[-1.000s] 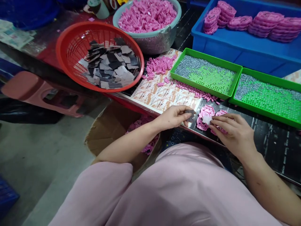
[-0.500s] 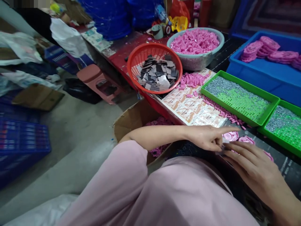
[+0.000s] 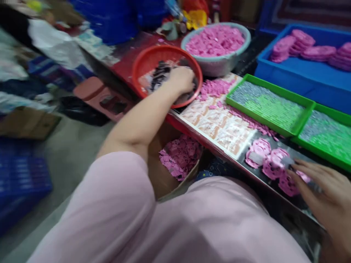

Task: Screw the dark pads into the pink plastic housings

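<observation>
Inside red basket (image 3: 164,48), reaching among flat pieces (image 3: 161,69) with left hand (image 3: 183,78), closure unclear, light pinch needed; pinching grey piece (image 3: 286,162) over pink parts (image 3: 271,170) with right hand (image 3: 325,182).

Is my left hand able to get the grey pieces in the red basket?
Probably yes: the left hand is inside the red basket, right by the grey pieces, and nothing seems in the way.

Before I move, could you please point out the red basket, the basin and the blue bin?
Red basket (image 3: 144,63): head view, on its inner wall.
Basin (image 3: 221,66): head view, on its outer wall.
Blue bin (image 3: 296,84): head view, on its front wall.
</observation>
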Demonstrator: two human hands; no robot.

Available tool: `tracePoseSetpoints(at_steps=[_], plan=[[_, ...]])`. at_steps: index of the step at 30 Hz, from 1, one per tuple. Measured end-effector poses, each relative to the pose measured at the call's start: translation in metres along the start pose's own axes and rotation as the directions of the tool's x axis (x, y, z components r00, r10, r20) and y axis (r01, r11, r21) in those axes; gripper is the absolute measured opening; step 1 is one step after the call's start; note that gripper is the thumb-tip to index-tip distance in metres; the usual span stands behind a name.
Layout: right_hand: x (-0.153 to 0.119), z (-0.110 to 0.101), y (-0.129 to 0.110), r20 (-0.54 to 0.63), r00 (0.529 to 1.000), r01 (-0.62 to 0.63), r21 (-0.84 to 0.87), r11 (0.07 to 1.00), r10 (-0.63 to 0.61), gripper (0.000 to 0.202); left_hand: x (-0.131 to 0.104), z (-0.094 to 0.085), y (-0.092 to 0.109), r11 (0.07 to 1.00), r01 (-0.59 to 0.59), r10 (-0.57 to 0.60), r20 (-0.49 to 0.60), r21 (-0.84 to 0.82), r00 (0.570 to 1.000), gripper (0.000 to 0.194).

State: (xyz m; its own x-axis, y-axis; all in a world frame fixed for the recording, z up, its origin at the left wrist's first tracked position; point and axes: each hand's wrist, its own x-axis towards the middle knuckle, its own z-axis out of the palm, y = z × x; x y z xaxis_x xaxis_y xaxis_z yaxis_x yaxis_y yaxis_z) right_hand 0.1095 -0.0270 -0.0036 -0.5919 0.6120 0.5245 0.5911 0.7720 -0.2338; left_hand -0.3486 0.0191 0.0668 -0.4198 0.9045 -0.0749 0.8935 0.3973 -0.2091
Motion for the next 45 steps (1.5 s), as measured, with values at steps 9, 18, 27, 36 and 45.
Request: tracePoseSetpoints(at_steps=[9, 18, 27, 36, 45], plan=[[-0.01, -0.001, -0.007, 0.055, 0.989, -0.137, -0.046, 0.99, 0.139, 0.021, 0.008, 0.006, -0.012, 0.991, -0.003, -0.021, -0.181, -0.13, 0.983, 0.05], [-0.005, 0.02, -0.01, 0.11, 0.994, 0.026, -0.083, 0.996, -0.017, 0.02, -0.081, 0.006, 0.082, 0.487, -0.538, 0.37, -0.395, -0.688, 0.841, 0.034], [0.0, -0.002, -0.019, -0.054, 0.998, -0.02, 0.032, 0.999, 0.022, 0.041, -0.114, 0.012, 0.197, 0.028, -0.452, 0.858, -0.211, -0.892, 0.469, 0.039], [-0.021, -0.026, 0.003, -0.061, 0.989, 0.134, -0.039, 0.99, -0.136, 0.039, -0.128, 0.003, 0.228, 0.055, -0.661, 0.808, -0.355, -0.748, 0.469, 0.034], [-0.045, -0.022, -0.001, 0.14, 0.987, 0.126, -0.323, 0.938, -0.084, 0.024, -0.152, 0.036, 0.222, 0.193, -0.951, 0.821, -0.491, -0.242, 0.292, 0.031]])
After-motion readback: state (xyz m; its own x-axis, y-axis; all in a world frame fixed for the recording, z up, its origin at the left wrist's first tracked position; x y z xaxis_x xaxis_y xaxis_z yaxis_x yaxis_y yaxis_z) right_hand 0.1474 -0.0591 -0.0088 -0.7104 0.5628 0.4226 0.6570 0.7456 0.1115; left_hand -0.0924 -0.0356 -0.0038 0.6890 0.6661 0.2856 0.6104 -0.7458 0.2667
